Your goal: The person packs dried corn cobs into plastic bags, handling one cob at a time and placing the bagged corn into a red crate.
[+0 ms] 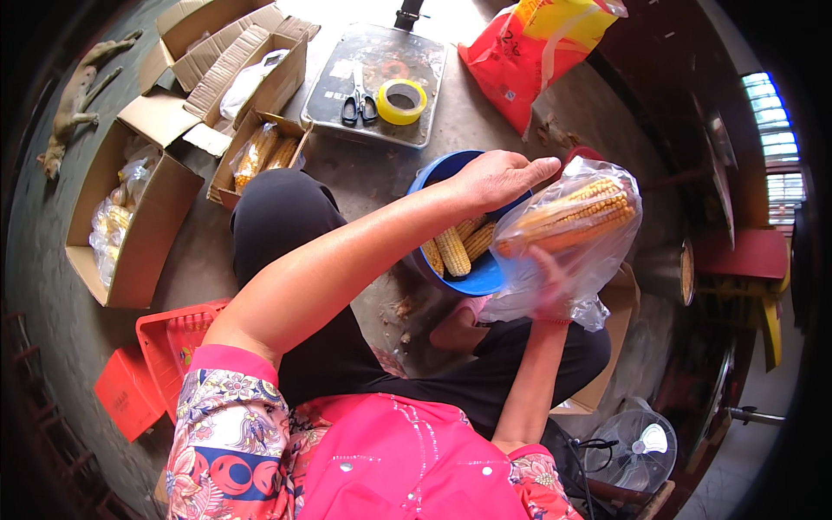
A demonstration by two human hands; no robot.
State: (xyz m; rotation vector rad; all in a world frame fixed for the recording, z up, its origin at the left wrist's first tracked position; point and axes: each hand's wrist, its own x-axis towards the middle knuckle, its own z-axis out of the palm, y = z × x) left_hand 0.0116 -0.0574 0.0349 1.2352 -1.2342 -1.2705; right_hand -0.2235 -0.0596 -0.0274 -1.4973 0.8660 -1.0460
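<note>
My right hand (552, 282) is blurred and seen through clear film. It grips a clear plastic bag (598, 290) from below. Several yellow corn cobs (581, 217) lie side by side inside the bag, raised above a blue bucket (482, 282). My left hand (498, 180) reaches across over the bucket, fingers stretched toward the bag's upper side and nothing visible in them. Whether its fingertips touch the film I cannot tell. More bare corn cobs (452, 251) rest in the bucket, partly hidden by my left forearm.
Ahead, scissors (358, 102) and a yellow tape roll (401, 102) lie on a flat scale (329, 87). Cardboard boxes (165, 230) with bagged corn stand left, near a lying cat (74, 113). A red sack (511, 74), red basket (160, 338) and fan (637, 446) surround me.
</note>
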